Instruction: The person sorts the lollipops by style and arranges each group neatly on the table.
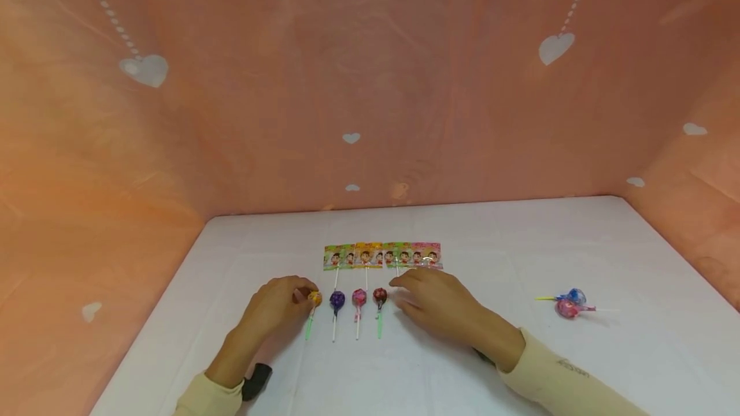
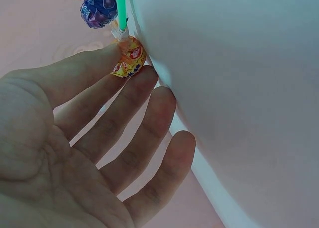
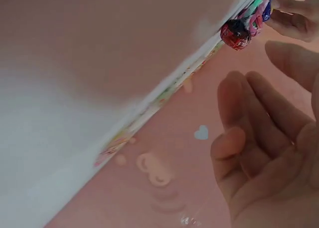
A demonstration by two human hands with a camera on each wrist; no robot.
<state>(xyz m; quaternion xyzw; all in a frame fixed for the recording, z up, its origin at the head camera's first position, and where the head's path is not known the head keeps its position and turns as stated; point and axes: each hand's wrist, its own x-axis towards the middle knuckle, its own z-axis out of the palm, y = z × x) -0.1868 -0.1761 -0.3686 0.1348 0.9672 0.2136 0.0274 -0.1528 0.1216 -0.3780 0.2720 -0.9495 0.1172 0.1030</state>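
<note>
My left hand (image 1: 276,303) pinches the yellow-wrapped head of a lollipop (image 2: 130,58) between thumb and forefinger, and its other fingers spread apart. This lollipop, with a green stick, is the left end of a row on the white table. Beside it lie a purple lollipop (image 1: 338,300), a pink lollipop (image 1: 360,298) and a dark red lollipop (image 1: 379,296), heads away from me and sticks toward me. My right hand (image 1: 436,300) is just right of the dark red one, fingers loosely bent with nothing between them in the right wrist view.
Behind the row, several flat-packed lollipops (image 1: 368,255) in green, orange and pink wrappers lie side by side. A blue lollipop (image 1: 575,296) and another pink lollipop (image 1: 567,309) lie together at the right. An orange-pink cloth backdrop (image 1: 370,82) with hearts borders the white table (image 1: 491,242).
</note>
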